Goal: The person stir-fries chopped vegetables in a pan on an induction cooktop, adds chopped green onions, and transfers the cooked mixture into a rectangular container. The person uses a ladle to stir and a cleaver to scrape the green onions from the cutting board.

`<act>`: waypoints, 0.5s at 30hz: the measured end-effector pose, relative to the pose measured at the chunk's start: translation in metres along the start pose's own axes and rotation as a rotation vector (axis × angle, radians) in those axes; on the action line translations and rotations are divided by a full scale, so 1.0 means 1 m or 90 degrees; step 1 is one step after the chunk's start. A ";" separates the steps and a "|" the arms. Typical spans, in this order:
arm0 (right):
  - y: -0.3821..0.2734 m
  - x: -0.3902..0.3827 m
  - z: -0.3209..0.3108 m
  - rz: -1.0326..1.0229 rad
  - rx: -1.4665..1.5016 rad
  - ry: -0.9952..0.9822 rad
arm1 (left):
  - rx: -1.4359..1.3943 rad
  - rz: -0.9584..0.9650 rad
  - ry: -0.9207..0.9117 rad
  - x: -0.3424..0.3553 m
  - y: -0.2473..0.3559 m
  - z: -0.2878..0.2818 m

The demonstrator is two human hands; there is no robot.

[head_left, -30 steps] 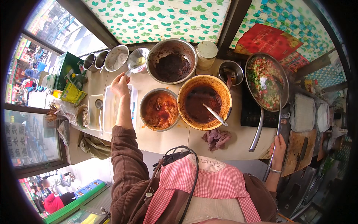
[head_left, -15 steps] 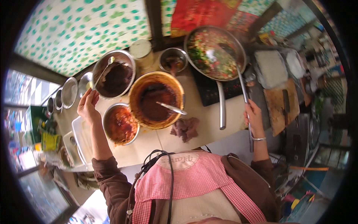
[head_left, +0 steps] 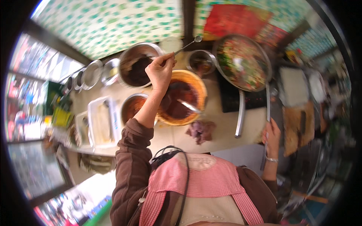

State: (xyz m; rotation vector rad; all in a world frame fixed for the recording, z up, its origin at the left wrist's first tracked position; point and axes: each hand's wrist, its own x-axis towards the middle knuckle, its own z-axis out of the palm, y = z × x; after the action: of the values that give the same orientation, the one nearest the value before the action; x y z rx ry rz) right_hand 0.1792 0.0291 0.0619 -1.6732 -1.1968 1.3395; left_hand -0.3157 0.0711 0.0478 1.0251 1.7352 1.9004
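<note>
My left hand (head_left: 160,71) is closed on the handle of a small metal spoon (head_left: 184,48), raised over the counter's far side. Its tip points toward the frying pan; what lies in it is too small to tell. Beneath that arm are a steel bowl of dark paste (head_left: 124,71), a bowl of red-orange food (head_left: 130,107) and a yellow-rimmed pot of dark red sauce (head_left: 203,94). My right hand (head_left: 272,137) grips a long-handled cooking utensil (head_left: 268,100) that reaches to the pan (head_left: 270,67). Chopped red, green and pale food (head_left: 241,62) fills the pan; the utensil's head is unclear.
The pan stands on a black cooktop (head_left: 230,101), its handle (head_left: 240,116) toward me. A small steel pot (head_left: 201,62) sits to its left, a crumpled cloth (head_left: 201,132) nearer me. Right are a cutting board (head_left: 292,130) and knife (head_left: 302,122); left, a white tray (head_left: 92,128).
My left hand has carried the spoon from above the dark paste bowl rightward and farther out, toward the pan. My right hand keeps its hold on the utensil. The whole view has shifted.
</note>
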 end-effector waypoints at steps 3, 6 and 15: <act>0.005 -0.004 0.001 -0.005 -0.015 -0.004 | -0.151 -0.057 0.174 0.015 -0.014 -0.092; 0.006 -0.001 0.009 -0.003 -0.014 -0.004 | -0.179 -0.036 0.350 0.018 -0.053 -0.223; -0.011 0.006 0.027 -0.010 -0.055 -0.042 | -0.062 -0.012 0.448 0.041 -0.145 -0.426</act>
State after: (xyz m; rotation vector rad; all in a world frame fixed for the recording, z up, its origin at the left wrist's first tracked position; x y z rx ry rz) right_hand 0.1504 0.0371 0.0630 -1.6874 -1.3200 1.3607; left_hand -0.6779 -0.1714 -0.0716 0.2992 1.9411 2.4905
